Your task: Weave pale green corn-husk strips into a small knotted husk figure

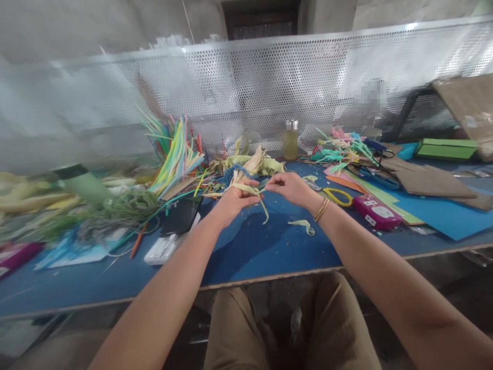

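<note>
Just over the front half of the blue table (265,252), my left hand (236,202) is closed on a pale green corn husk strip (265,211), whose loose end hangs below the fingers. My right hand (285,186), wearing a gold bracelet at the wrist, pinches at the right side of the strip; what lies between those fingertips is too small to make out. Behind both hands lies a heap of dried corn husks (256,160) with blue string around part of it. A curled husk scrap (304,225) rests on the table below my right hand.
Yellow-handled scissors (338,197) and a magenta box (376,211) lie to the right, near coloured paper (442,213). A glass bottle (291,140) stands behind. At left are a black phone (181,216), a green tumbler (82,182) and colourful pipe cleaners (173,154). A perforated metal screen (277,77) borders the back.
</note>
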A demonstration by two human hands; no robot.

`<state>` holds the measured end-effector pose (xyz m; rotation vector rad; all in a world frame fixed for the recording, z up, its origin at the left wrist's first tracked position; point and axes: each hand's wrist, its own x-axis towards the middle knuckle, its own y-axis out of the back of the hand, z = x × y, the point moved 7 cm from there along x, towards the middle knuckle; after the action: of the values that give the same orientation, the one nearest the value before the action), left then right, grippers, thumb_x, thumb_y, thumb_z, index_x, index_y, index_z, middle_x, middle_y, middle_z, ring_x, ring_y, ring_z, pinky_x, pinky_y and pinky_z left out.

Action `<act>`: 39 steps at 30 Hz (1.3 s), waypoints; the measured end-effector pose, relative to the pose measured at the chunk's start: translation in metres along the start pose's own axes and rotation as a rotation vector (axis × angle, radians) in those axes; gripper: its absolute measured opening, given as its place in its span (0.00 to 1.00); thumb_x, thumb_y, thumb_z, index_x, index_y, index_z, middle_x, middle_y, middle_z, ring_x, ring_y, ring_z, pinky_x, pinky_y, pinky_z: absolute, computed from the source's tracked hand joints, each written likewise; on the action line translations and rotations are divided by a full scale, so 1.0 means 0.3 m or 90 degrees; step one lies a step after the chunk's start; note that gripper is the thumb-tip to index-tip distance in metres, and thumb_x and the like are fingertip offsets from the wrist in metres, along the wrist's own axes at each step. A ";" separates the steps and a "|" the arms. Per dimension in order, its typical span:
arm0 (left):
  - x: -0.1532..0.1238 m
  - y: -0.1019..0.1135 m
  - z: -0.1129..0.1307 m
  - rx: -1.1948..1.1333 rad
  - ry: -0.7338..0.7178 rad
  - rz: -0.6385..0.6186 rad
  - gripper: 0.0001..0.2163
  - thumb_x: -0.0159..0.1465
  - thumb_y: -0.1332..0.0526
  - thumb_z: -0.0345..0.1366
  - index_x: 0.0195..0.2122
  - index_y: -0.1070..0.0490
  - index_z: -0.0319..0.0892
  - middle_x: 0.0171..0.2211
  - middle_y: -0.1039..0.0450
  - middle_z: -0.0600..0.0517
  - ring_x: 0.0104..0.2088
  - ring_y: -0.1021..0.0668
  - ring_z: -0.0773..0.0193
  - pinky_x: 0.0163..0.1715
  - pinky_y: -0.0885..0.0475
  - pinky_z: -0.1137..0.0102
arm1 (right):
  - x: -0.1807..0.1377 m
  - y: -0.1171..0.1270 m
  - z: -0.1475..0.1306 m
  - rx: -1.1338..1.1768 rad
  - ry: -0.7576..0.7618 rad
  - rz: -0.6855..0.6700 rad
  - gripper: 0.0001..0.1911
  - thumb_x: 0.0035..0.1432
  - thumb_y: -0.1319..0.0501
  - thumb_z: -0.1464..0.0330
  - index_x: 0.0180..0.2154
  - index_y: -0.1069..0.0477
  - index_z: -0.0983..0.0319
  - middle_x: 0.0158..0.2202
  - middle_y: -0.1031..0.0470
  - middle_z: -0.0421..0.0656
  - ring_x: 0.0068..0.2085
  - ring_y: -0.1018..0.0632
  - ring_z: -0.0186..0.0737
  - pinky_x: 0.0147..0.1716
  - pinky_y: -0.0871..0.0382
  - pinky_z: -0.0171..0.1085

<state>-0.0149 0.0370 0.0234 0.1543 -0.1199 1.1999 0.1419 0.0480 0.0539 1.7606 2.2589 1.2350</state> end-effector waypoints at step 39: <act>0.005 0.006 -0.005 0.096 -0.014 0.045 0.26 0.44 0.26 0.37 0.45 0.27 0.38 0.31 0.22 0.49 0.35 0.21 0.58 0.38 0.29 0.64 | -0.009 0.043 -0.061 -0.094 0.117 0.074 0.14 0.57 0.37 0.59 0.43 0.21 0.57 0.43 0.21 0.44 0.45 0.24 0.42 0.46 0.35 0.40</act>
<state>-0.0159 0.0394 0.0222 0.2973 -0.0547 1.2780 0.1449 0.0362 0.0729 1.8152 2.1142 1.6016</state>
